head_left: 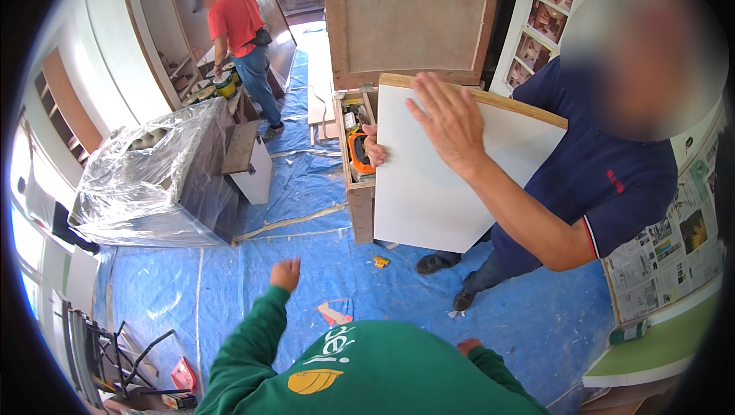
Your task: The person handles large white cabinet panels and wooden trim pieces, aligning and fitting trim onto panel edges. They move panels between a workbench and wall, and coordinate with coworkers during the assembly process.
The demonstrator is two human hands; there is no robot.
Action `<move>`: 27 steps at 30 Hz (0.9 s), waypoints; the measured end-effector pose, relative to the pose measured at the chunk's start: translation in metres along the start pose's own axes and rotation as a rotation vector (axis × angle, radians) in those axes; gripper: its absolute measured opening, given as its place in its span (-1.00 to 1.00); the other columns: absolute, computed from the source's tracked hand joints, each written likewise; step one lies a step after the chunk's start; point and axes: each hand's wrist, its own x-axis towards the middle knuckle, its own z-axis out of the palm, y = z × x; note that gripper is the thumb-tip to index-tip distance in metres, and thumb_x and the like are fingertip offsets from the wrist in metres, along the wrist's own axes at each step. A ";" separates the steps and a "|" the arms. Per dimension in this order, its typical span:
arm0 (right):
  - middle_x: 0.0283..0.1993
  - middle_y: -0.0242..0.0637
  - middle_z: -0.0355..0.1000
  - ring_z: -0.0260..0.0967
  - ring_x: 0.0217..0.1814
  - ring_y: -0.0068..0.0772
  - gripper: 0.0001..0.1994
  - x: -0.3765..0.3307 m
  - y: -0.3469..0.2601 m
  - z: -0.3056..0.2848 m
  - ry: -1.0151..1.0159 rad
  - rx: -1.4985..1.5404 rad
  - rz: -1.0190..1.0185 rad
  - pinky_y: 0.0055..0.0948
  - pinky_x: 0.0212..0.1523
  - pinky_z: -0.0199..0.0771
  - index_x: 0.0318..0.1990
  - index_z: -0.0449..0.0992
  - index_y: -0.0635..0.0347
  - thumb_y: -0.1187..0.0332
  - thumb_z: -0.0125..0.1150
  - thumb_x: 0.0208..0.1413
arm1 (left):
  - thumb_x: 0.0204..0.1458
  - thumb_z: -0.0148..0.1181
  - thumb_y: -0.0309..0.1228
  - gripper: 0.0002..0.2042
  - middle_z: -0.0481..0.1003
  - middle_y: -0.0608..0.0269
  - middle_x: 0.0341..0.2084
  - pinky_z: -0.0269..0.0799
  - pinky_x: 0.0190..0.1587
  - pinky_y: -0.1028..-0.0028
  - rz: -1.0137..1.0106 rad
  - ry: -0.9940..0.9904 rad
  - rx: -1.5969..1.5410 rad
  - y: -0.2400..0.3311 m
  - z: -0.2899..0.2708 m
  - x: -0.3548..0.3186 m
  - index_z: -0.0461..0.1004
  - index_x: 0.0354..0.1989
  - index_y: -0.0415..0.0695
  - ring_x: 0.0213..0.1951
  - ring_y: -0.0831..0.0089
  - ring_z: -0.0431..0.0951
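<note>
My left hand (285,273) reaches forward out of a green sleeve over the blue floor sheet (230,292); its fingers are curled in and it holds nothing. Only a sliver of my right hand (468,346) shows above my green sleeve, so its fingers cannot be read. In front of me a co-worker in a navy polo shirt (605,178) presses a white board panel (436,178) with a wooden edge against an open wooden cabinet (360,200), one hand flat on its face and the other gripping its left edge.
A plastic-wrapped cabinet (153,178) stands at the left. A person in a red shirt (237,21) works by shelves at the back. An orange tool (357,151) lies in the cabinet. A newspaper-covered surface (666,254) and a green board (658,346) are at the right.
</note>
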 end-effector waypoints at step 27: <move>-0.03 -0.02 0.59 0.49 0.08 0.11 -0.45 0.002 -0.041 0.018 -0.080 0.015 0.101 -0.02 0.17 0.43 -0.11 0.65 0.18 -0.14 -0.03 0.21 | 0.03 0.26 0.06 -0.34 0.47 -0.05 0.21 0.33 0.31 0.22 -0.375 -0.872 0.265 -0.195 0.056 -0.179 0.51 0.20 -0.17 0.26 0.02 0.44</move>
